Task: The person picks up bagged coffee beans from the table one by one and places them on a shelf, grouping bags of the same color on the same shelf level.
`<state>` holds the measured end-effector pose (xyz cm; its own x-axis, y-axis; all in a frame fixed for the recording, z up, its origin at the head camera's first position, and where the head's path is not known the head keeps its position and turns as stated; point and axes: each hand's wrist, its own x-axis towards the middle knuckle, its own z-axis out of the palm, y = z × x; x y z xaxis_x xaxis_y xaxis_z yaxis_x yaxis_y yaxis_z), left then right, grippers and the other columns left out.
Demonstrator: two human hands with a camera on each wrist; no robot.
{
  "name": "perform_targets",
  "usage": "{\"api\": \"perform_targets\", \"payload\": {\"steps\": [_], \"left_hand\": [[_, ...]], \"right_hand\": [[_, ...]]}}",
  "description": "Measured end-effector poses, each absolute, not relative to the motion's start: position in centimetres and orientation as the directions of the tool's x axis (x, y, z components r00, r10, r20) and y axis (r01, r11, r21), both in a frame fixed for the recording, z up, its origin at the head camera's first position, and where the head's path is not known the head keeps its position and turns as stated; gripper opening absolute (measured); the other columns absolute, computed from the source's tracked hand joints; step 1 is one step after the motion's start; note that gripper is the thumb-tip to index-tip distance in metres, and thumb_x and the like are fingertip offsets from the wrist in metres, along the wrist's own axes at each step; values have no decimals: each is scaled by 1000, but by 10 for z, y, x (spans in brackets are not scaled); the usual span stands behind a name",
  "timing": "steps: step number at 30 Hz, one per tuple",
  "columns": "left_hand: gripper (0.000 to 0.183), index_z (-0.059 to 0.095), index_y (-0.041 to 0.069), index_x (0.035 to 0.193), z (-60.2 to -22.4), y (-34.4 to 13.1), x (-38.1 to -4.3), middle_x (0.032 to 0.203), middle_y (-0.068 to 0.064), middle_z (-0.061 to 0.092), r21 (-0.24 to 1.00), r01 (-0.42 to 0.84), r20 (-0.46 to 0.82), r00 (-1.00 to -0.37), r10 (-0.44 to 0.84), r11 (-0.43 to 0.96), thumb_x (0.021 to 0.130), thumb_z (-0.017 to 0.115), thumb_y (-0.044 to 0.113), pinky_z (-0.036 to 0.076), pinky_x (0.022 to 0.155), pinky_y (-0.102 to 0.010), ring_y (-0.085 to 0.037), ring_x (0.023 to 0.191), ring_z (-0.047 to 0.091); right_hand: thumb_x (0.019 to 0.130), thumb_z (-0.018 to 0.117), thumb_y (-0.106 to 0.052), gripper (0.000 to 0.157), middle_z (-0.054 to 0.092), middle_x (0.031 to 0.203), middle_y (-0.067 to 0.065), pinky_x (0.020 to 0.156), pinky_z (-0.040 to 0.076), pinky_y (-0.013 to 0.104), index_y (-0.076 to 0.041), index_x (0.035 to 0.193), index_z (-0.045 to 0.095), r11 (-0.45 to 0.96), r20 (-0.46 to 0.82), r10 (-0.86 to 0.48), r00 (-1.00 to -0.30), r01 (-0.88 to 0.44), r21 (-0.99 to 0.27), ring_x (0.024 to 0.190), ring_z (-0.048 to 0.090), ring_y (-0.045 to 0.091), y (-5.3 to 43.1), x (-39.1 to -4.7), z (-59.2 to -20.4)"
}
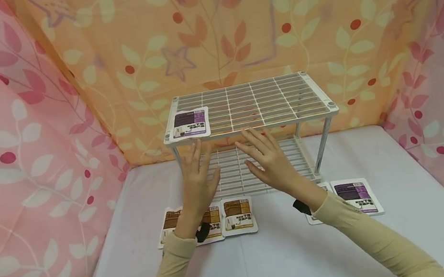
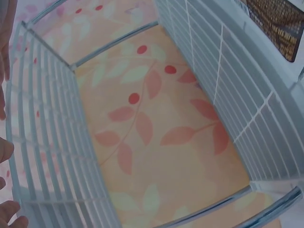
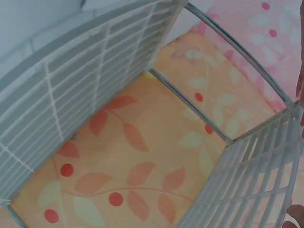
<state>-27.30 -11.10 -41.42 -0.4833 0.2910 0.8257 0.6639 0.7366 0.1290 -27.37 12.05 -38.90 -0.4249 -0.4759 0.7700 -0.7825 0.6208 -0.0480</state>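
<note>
Left grip (image 1: 199, 181) and right grip (image 1: 269, 161) are spread, shelved purple pouch (image 1: 190, 123) just beyond left.

Chinese lettering (image 1: 196, 126), too small to read, on purple packet (image 1: 190, 123) near centre, brown packet (image 1: 238, 216) lower centre, second purple packet (image 1: 356, 197) lower right

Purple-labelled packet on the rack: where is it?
Head view: the packet lies on the upper shelf, at its front-left corner, beyond the left hand.

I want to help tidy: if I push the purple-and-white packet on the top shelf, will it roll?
The purple-and-white packet probably won't roll, being flat and squarish. It might slip over the edge, since it lies near the front left corner of the white wire rack.
</note>
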Motion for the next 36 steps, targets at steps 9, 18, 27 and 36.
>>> {"api": "perform_targets", "payload": {"steps": [9,18,27,36], "left_hand": [[66,35,7,142,-425,-99,-270,150,-14,27,161,691,788,-520,329,705,84,66,17,15,109,-60,-34,136,28],[65,37,5,141,-439,-87,-267,148,-13,31,158,694,747,-549,374,703,85,66,19,23,108,-57,-33,133,32],[66,32,6,143,-457,-72,-266,144,-14,38,210,690,645,-630,432,693,88,63,23,28,108,-52,-30,132,35],[63,32,8,143,-471,-53,-263,145,-13,37,289,684,509,-702,497,670,91,59,30,32,107,-47,-30,132,36]], "right_hand": [[82,65,-11,55,32,148,14,112,13,55,-11,135,48,630,737,-479,-476,-771,-88,138,25,32,143,-267,-411],[81,68,-8,54,32,147,15,112,17,54,-10,132,51,665,710,-440,-550,-731,-153,137,25,33,161,-263,-432],[83,66,-13,55,36,144,15,104,30,57,-13,135,47,707,650,-413,-638,-675,-212,133,32,36,183,-258,-455],[80,70,-12,55,42,139,18,96,39,57,-9,131,51,734,621,-405,-671,-644,-217,124,41,40,206,-255,-474]]}}
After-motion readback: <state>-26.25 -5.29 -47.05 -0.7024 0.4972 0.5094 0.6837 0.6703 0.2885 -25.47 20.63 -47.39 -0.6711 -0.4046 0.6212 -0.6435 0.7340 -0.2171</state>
